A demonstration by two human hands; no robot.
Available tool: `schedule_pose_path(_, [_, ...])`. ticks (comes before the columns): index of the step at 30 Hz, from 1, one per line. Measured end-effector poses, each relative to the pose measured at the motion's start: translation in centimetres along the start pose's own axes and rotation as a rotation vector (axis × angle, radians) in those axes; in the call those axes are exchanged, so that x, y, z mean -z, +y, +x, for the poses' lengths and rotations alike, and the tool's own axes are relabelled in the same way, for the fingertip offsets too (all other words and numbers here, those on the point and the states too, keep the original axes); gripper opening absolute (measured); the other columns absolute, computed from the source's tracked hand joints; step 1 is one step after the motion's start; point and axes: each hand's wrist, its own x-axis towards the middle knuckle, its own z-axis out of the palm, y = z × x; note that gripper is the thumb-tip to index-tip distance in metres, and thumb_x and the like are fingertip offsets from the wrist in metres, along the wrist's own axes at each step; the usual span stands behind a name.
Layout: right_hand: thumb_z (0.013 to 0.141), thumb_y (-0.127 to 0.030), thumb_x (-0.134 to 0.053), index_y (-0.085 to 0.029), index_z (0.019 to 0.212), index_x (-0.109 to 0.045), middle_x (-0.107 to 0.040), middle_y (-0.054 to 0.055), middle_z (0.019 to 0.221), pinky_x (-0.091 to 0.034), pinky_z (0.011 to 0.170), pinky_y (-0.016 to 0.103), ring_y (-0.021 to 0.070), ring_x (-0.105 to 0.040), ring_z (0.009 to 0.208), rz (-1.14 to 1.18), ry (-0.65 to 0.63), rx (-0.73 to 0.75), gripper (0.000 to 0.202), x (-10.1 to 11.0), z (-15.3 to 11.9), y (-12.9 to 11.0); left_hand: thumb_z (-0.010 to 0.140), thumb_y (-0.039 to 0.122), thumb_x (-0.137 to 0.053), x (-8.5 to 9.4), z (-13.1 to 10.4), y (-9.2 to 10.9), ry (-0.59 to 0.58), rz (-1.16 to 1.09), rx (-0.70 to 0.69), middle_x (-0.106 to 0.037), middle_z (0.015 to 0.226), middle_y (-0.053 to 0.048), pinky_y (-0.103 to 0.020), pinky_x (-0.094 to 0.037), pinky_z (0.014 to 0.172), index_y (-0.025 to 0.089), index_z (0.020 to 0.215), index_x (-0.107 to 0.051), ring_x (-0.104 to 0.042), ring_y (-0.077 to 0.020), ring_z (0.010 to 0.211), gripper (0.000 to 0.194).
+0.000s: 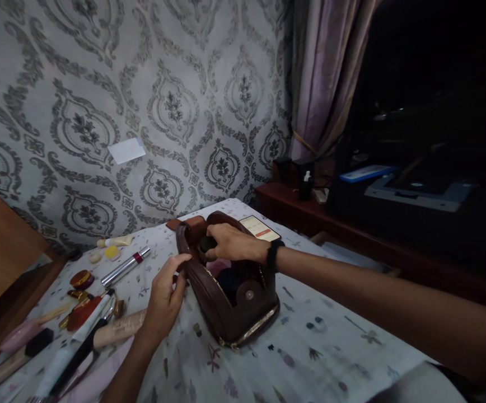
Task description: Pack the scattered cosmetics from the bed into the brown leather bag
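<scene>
A left hand point(168, 292) pinches the side of a brown leather handbag point(209, 299) on the worktop point(322, 352); inside its mouth, the right hand point(231, 244) clasps a dark round item point(207, 244), which could drop if it snags the rim.

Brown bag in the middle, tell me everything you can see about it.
The brown bag looks like smooth leather, with a curved handle, gold-toned zipper teeth and a rounded tab bearing a metal stud. It sits unzipped, opening upward, on the patterned cloth, something pink showing inside. The left hand touches its left rim; the right hand reaches inside, holding a dark item. Its underside is hidden.
</scene>
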Motion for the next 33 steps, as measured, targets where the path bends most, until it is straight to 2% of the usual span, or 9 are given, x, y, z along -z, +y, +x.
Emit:
schedule_pose_path(6, [0.073,-0.018,-0.070,-0.008,0.108,-0.069,-0.071,0.020,0.114,-0.046,0.064,0.027,0.0318,-0.069,0.103,-0.087,-0.118,-0.016,0.036,-1.1,1.0,0.0,0.100,0.026,-0.041,0.1,-0.1,0.0,-0.020,-0.037,0.002,-0.063,0.121,-0.008,-0.030,-0.053,0.081,0.023,0.124,-0.059,-0.061,-0.0181,0.103,0.030])
schedule_pose_path(14, [0.077,-0.017,-0.070,-0.014,0.117,-0.070,-0.071,0.018,0.120,-0.050,0.078,0.028,0.0311,-0.068,0.111,-0.113,-0.199,0.020,0.041,-1.8,0.5,-0.2,0.098,0.025,-0.042,0.2,-0.1,0.1,-0.035,-0.053,0.028,-0.062,0.123,-0.008,-0.031,-0.053,0.082,0.023,0.125,-0.058,-0.061,-0.0200,0.108,0.032])
schedule_pose_path(21, [0.076,-0.019,-0.072,-0.014,0.116,-0.070,-0.071,0.020,0.119,-0.052,0.075,0.030,0.0327,-0.069,0.108,-0.127,-0.211,-0.016,0.041,-1.9,0.4,-0.1,0.098,0.025,-0.042,0.2,-0.1,0.1,-0.046,-0.059,0.035,-0.062,0.125,-0.009,-0.031,-0.052,0.084,0.023,0.125,-0.057,-0.061,-0.0200,0.108,0.031])
schedule_pose_path(28, [0.076,-0.023,-0.073,-0.014,0.120,-0.068,-0.068,0.021,0.124,-0.052,0.078,0.035,0.0359,-0.067,0.110,-0.143,-0.220,-0.017,0.045,-1.9,0.3,0.0,0.099,0.027,-0.043,0.2,-0.2,0.1,-0.052,-0.061,0.043,-0.061,0.125,-0.009,-0.032,-0.052,0.088,0.022,0.127,-0.056,-0.060,-0.0204,0.111,0.031])
schedule_pose_path(33, [0.076,-0.026,-0.073,-0.016,0.120,-0.069,-0.069,0.020,0.124,-0.052,0.078,0.034,0.0351,-0.067,0.111,-0.147,-0.226,-0.006,0.045,-1.9,0.4,0.2,0.098,0.027,-0.043,0.1,-0.1,0.2,-0.043,-0.050,0.040,-0.062,0.122,-0.009,-0.032,-0.052,0.086,0.022,0.125,-0.057,-0.060,-0.0204,0.109,0.031])
